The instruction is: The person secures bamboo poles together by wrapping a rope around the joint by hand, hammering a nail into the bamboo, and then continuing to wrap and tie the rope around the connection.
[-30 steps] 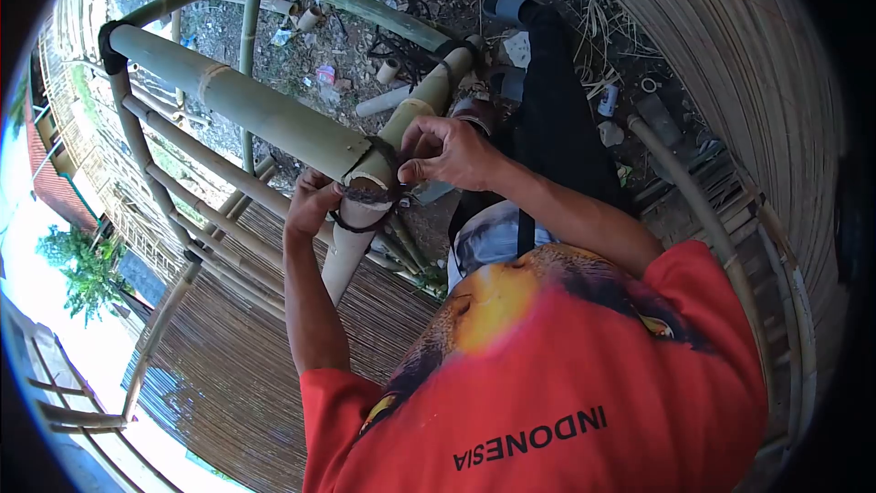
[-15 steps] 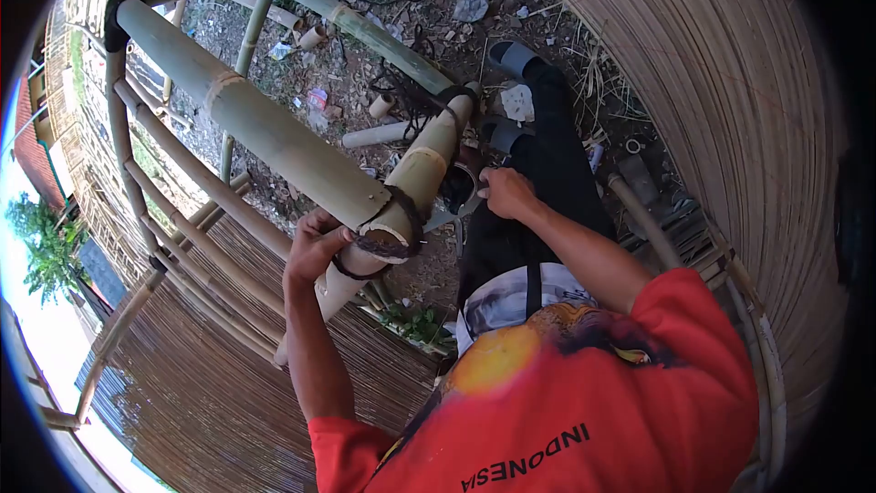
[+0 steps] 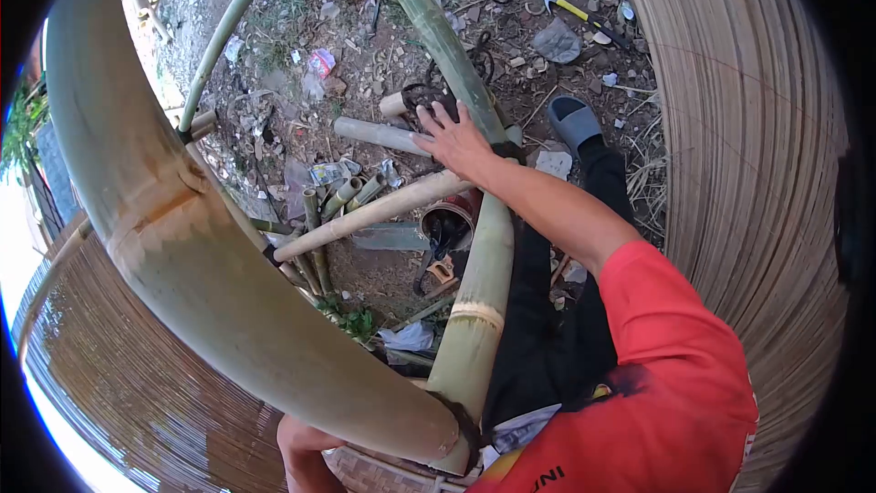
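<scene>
My right hand reaches forward with fingers spread, beside a bamboo pole and close to a dark coil of fibre rope on the ground. It grips nothing. In front of me, a thick bamboo pole meets another bamboo pole at a corner with dark lashing. My left hand is mostly hidden beneath the thick pole, with only its wrist area showing; its fingers are out of sight. A thinner bamboo crosspiece runs under the frame.
A dark red bucket holding black material stands below the crosspiece. Near it lie a wooden tool handle and short bamboo pieces. A yellow-handled hammer lies farther off. A woven slat wall curves along the right.
My right hand has moved from beside the bucket out to the far pole, fingers now spread. My view has leaned closer over the frame, and my left hand has gone mostly behind the thick pole.
</scene>
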A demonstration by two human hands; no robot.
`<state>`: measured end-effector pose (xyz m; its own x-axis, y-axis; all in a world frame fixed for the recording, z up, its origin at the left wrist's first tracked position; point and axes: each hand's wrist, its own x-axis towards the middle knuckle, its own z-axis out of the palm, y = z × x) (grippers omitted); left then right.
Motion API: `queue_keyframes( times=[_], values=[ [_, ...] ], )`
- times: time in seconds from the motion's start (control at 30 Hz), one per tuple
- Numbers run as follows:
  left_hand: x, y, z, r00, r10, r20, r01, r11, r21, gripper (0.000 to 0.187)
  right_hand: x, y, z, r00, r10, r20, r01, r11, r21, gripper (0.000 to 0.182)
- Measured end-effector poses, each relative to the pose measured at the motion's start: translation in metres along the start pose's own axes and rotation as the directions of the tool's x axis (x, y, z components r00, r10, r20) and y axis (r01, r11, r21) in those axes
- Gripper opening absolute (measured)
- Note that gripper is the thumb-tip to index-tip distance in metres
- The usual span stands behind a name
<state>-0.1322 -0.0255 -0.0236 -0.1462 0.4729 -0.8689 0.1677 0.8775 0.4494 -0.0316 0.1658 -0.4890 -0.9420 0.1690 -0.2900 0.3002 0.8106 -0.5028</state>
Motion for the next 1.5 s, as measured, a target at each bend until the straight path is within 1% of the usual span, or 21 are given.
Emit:
queue_keyframes(
  times=[0.03,0.07,0.13,0.2,0.23,0.33,0.4,0.47,0.53,0.57,0.67,0.73,0.83,0.93,1.1,1.17,1.27,1.33,1.4,1.43,1.5],
  values=[
    [-0.008,-0.003,0.002,0.999,-0.023,-0.033,0.023,1.0,-0.012,0.035,0.02,-0.001,0.021,0.986,-0.167,0.008,0.162,0.942,-0.296,0.069],
    [-0.007,0.001,0.012,0.997,-0.039,-0.065,0.036,0.998,-0.052,0.036,0.033,0.001,0.033,0.981,-0.194,0.011,0.188,0.938,-0.29,0.069],
    [-0.005,-0.002,0.024,0.991,-0.062,-0.116,0.056,0.997,-0.05,0.038,0.047,-0.002,0.057,0.936,-0.065,0.346,0.233,0.851,-0.47,0.052],
    [-0.004,-0.001,0.028,0.988,-0.083,-0.13,0.075,0.995,-0.066,0.039,0.056,-0.015,0.07,0.77,0.176,0.614,0.197,0.849,-0.49,0.042],
    [-0.002,-0.001,0.031,0.988,-0.085,-0.133,0.075,0.994,-0.08,0.04,0.05,-0.016,0.072,0.828,0.1,0.551,0.234,0.832,-0.503,0.03],
    [0.005,-0.008,0.029,0.99,-0.028,-0.136,0.016,0.996,-0.084,0.042,0.039,-0.019,0.053,0.792,0.042,0.61,0.202,0.924,-0.326,0.035],
    [0.008,-0.02,0.018,0.994,0.029,-0.103,-0.035,0.998,-0.054,0.044,0.017,-0.009,0.011,0.829,0.016,0.56,0.131,0.966,-0.221,0.029],
    [0.013,-0.013,0.01,0.995,0.089,-0.049,-0.09,0.996,-0.009,0.045,-0.026,0.0,-0.074,0.951,-0.176,0.255,0.167,0.984,0.058,0.027],
    [0.038,0.039,0.003,0.991,0.115,0.074,-0.106,0.987,-0.122,0.023,-0.086,0.01,-0.189,0.994,-0.095,-0.06,0.106,0.971,0.213,0.028],
    [0.04,0.043,0.003,0.983,0.137,0.126,-0.108,0.971,-0.215,0.019,-0.119,0.015,-0.235,0.982,-0.042,-0.186,0.087,0.967,0.239,0.03],
    [0.037,0.039,0.002,0.964,0.119,0.239,-0.075,0.98,-0.186,0.027,-0.239,0.012,-0.357,0.856,0.178,-0.485,-0.07,0.97,0.232,0.036],
    [0.037,0.024,0.004,0.94,0.186,0.286,-0.108,0.957,-0.268,0.033,-0.322,-0.019,-0.407,0.755,0.394,-0.524,-0.281,0.916,0.285,0.037],
    [0.036,0.038,0.003,0.953,0.161,0.255,-0.147,0.986,-0.072,0.028,-0.426,-0.051,-0.432,0.709,0.518,-0.478,-0.437,0.855,0.279,0.033],
    [0.037,0.034,0.006,0.905,0.359,0.227,-0.356,0.933,-0.053,0.03,-0.48,-0.1,-0.424,0.718,0.538,-0.442,-0.492,0.841,0.224,0.034],
    [0.044,0.03,0.001,0.922,0.323,0.212,-0.349,0.932,0.1,0.034,-0.488,-0.166,-0.394,0.884,0.413,-0.218,-0.402,0.911,0.095,0.032],
    [0.036,0.03,0.003,0.914,0.358,0.192,-0.389,0.907,0.159,0.034,-0.494,-0.191,-0.422,0.947,0.321,0.032,-0.312,0.888,0.337,0.034],
    [0.037,0.021,0.006,0.902,0.406,0.148,-0.425,0.895,0.137,0.032,-0.516,-0.221,-0.51,0.961,0.228,0.156,-0.274,0.857,0.437,0.036],
    [0.031,0.02,0.008,0.895,0.433,0.105,-0.445,0.883,0.151,0.035,-0.534,-0.246,-0.561,0.998,0.046,-0.032,-0.031,0.927,0.374,0.04],
    [0.025,0.016,0.011,0.891,0.452,0.048,-0.454,0.877,0.158,0.04,-0.553,-0.274,-0.604,0.951,-0.07,-0.302,0.14,0.966,0.215,0.03],
    [0.028,0.011,0.012,0.887,0.46,0.043,-0.461,0.878,0.129,0.041,-0.538,-0.3,-0.604,0.789,-0.133,-0.6,0.276,0.949,0.151,0.026],
    [0.038,0.0,0.016,0.864,0.504,0.023,-0.503,0.859,0.091,0.041,-0.506,-0.328,-0.619,0.471,-0.253,-0.845,0.496,0.868,0.017,0.022]
  ],
)
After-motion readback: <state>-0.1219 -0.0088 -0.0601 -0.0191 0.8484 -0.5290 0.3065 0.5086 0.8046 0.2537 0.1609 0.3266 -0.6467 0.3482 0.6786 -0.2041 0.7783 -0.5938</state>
